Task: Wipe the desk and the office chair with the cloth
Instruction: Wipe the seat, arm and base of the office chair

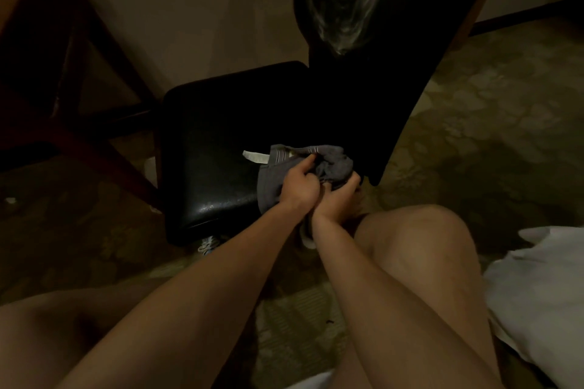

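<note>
A black leather chair stands in front of me, its tall backrest rising on the right. A grey cloth with a white label lies bunched at the seat's right edge, at the foot of the backrest. My left hand grips the cloth from above, fingers curled into the folds. Just to its right, my right hand holds the cloth's lower right side, thumb and fingers wrapped around it. Both forearms reach out from the bottom of the view.
A dark wooden desk with slanted legs stands at the left by the wall. Patterned carpet covers the floor. My bare knees are at the bottom left and centre right. White bedding lies at the right edge.
</note>
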A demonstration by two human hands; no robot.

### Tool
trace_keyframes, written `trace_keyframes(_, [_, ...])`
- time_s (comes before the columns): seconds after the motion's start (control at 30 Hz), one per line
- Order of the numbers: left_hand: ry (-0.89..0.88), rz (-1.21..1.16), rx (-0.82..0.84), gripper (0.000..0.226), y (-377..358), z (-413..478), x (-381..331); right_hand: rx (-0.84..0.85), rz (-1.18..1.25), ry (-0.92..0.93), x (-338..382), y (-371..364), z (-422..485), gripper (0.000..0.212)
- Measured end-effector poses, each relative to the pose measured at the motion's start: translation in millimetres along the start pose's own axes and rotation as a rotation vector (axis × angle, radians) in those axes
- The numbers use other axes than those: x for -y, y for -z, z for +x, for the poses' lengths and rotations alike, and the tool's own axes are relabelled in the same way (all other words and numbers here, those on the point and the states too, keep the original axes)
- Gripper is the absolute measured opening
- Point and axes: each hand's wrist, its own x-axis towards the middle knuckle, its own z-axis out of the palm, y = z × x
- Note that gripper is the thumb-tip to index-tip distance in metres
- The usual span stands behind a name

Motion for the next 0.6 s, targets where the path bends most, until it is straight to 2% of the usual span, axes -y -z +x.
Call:
trace_keyframes(0.27, [0.020, -0.073, 0.140, 0.045, -16.0, 14.4, -16.1, -0.155, 0.265, -0.048, 2.6, -5.2, 26.9, 0.057])
trace_keyframes(0.43, [0.108, -0.140, 0.164, 0.039, -20.4, 29.1, -13.6, -0.124, 0.243, -0.042, -1.1, -6.2, 41.1, 0.061])
trace_keyframes(0.6, [0.085, -0.102, 0.180, 0.041, -28.8, 33.2, -15.7, -0.121, 0.240, -0.075, -18.2, -23.1, 56.2, 0.060])
